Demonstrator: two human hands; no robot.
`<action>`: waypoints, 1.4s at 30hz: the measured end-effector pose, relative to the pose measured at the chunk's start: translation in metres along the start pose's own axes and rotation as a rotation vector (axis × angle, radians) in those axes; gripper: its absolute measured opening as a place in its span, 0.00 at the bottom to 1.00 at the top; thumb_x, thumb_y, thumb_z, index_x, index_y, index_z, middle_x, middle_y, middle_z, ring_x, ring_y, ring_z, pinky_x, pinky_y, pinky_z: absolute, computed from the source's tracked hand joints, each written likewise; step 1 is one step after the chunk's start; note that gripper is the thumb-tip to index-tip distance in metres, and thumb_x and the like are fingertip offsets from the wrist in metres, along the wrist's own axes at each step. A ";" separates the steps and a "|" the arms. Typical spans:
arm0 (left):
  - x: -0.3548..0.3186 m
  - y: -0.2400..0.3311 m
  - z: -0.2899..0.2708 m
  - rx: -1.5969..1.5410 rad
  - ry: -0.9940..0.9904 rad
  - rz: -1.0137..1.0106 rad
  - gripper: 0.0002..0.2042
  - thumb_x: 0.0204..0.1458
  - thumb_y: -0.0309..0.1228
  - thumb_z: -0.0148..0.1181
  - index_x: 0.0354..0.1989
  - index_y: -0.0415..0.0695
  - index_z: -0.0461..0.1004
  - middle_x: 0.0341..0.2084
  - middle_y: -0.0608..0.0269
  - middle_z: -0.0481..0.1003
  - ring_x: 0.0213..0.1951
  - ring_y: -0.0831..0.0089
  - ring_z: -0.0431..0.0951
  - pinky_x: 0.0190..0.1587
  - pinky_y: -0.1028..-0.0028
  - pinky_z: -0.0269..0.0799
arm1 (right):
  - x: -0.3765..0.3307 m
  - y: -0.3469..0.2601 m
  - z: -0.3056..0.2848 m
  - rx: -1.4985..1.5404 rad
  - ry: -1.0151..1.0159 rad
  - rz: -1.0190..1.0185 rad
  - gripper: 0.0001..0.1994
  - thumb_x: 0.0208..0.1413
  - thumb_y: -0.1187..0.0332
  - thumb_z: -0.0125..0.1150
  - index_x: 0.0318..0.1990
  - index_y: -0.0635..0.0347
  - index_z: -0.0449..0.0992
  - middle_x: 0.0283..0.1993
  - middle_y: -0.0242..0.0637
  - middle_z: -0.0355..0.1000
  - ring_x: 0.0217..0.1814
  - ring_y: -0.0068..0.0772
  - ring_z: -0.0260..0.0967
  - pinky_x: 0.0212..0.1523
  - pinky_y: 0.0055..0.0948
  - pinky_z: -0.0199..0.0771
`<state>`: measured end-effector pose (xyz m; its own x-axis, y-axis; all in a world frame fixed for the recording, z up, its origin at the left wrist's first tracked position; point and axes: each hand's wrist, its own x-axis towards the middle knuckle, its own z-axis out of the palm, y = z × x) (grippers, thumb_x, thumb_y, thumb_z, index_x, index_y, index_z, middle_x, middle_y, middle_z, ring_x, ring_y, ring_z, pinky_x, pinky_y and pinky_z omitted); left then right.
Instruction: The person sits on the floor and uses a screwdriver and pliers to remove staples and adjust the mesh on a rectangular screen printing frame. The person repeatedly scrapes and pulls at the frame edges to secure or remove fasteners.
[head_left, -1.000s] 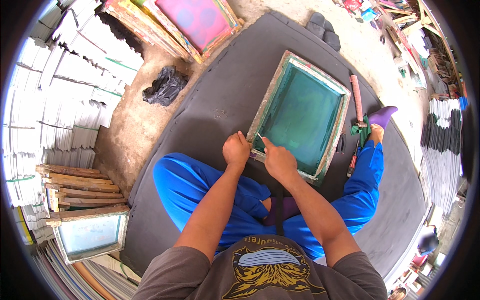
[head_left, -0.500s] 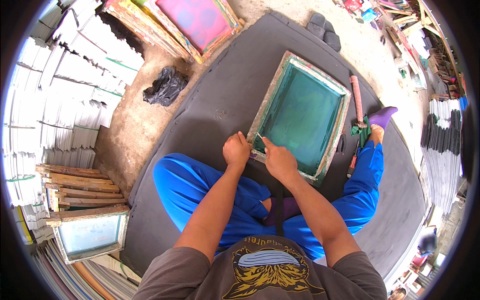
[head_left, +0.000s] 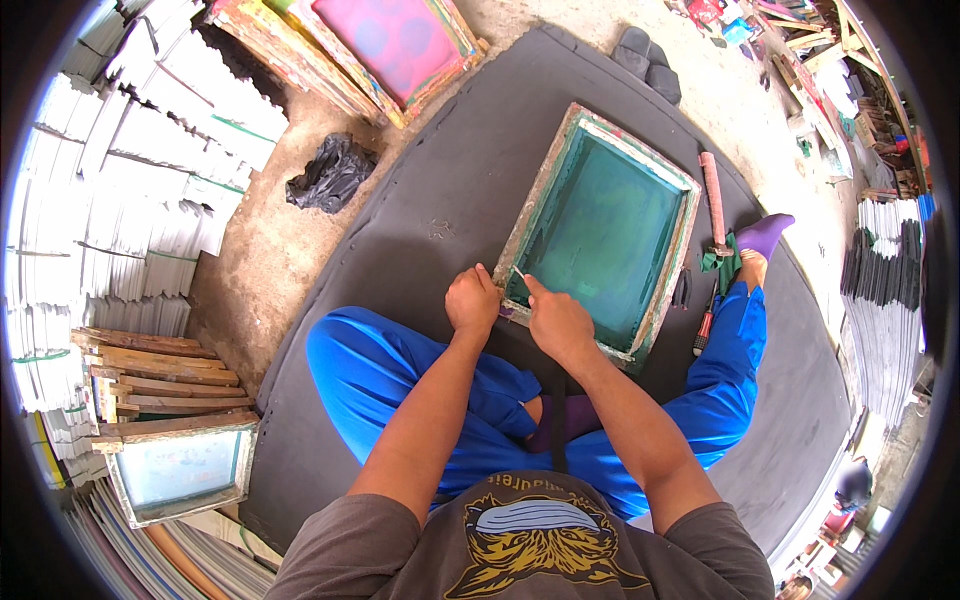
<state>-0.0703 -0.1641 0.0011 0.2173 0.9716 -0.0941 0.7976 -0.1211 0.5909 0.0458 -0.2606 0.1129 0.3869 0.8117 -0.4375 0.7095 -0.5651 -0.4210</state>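
- Head view: green screen frame is being steadied at its near corner by left hand, grip closed on the frame edge.
- A thin pale sliver is being pinched by right hand.

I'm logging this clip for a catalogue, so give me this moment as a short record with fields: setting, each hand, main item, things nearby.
Setting: person seated on a dark mat
Left hand: at the near corner of the frame, fingers curled
Right hand: on the same corner, pinching a thin pale object
Main item: wooden frame with green screen, flat on the mat
Nearby: pink-handled tool, black bag, stacked white sheets
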 end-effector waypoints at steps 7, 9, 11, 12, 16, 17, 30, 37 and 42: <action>0.000 -0.001 0.001 0.009 0.001 0.000 0.22 0.67 0.39 0.48 0.27 0.35 0.79 0.28 0.39 0.80 0.33 0.40 0.82 0.39 0.48 0.76 | 0.000 0.003 0.002 0.010 -0.006 0.003 0.22 0.67 0.66 0.51 0.68 0.53 0.71 0.38 0.60 0.80 0.42 0.66 0.80 0.46 0.60 0.78; 0.000 0.000 0.001 0.007 0.009 0.002 0.22 0.67 0.39 0.48 0.27 0.35 0.80 0.28 0.40 0.80 0.33 0.40 0.82 0.39 0.48 0.76 | 0.000 0.002 0.000 0.012 -0.012 0.000 0.22 0.67 0.66 0.51 0.68 0.53 0.71 0.39 0.60 0.80 0.42 0.66 0.79 0.46 0.61 0.78; 0.000 0.000 0.002 0.005 0.019 0.007 0.22 0.66 0.39 0.49 0.27 0.36 0.80 0.28 0.40 0.80 0.33 0.40 0.82 0.39 0.48 0.76 | 0.001 0.004 0.001 0.011 -0.010 -0.010 0.22 0.67 0.66 0.51 0.68 0.53 0.70 0.39 0.61 0.80 0.43 0.66 0.79 0.46 0.61 0.78; 0.000 0.000 0.001 0.010 0.020 0.006 0.22 0.66 0.39 0.49 0.27 0.36 0.80 0.28 0.40 0.80 0.33 0.40 0.82 0.39 0.48 0.76 | 0.002 0.004 0.002 0.012 -0.008 -0.017 0.22 0.67 0.66 0.51 0.68 0.53 0.70 0.39 0.61 0.80 0.43 0.66 0.79 0.46 0.61 0.78; 0.000 0.001 0.000 0.011 0.013 -0.003 0.22 0.66 0.39 0.49 0.27 0.36 0.80 0.29 0.40 0.80 0.33 0.40 0.82 0.40 0.47 0.76 | 0.001 0.004 0.001 0.021 -0.016 -0.001 0.22 0.68 0.65 0.50 0.68 0.53 0.70 0.39 0.61 0.80 0.43 0.67 0.79 0.46 0.61 0.77; 0.000 0.001 0.000 0.007 0.009 -0.007 0.22 0.66 0.39 0.49 0.27 0.36 0.80 0.29 0.40 0.80 0.33 0.40 0.82 0.40 0.48 0.76 | 0.001 0.004 0.001 0.022 -0.020 0.003 0.22 0.68 0.65 0.50 0.68 0.52 0.70 0.39 0.61 0.80 0.43 0.67 0.79 0.46 0.61 0.77; 0.000 0.000 0.000 -0.001 -0.003 -0.019 0.22 0.67 0.40 0.48 0.28 0.36 0.80 0.29 0.40 0.80 0.33 0.40 0.82 0.40 0.48 0.76 | 0.001 0.003 0.003 -0.020 -0.008 -0.008 0.23 0.68 0.65 0.51 0.70 0.52 0.68 0.38 0.60 0.80 0.41 0.66 0.80 0.45 0.61 0.78; 0.000 0.000 0.000 -0.001 -0.009 -0.022 0.22 0.67 0.40 0.48 0.28 0.36 0.80 0.30 0.39 0.80 0.33 0.39 0.82 0.40 0.47 0.76 | 0.001 0.002 0.003 -0.031 -0.010 -0.006 0.23 0.67 0.65 0.52 0.69 0.53 0.68 0.38 0.60 0.80 0.41 0.66 0.80 0.45 0.60 0.78; 0.000 0.002 0.000 0.000 -0.005 -0.019 0.23 0.67 0.40 0.48 0.28 0.36 0.80 0.29 0.39 0.80 0.33 0.39 0.82 0.40 0.47 0.76 | 0.000 0.003 0.004 -0.025 0.006 -0.010 0.24 0.67 0.66 0.52 0.69 0.54 0.68 0.37 0.61 0.80 0.41 0.66 0.80 0.44 0.60 0.79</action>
<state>-0.0690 -0.1643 0.0026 0.2049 0.9726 -0.1097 0.8017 -0.1024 0.5889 0.0453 -0.2630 0.1091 0.3831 0.8185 -0.4281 0.7279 -0.5529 -0.4056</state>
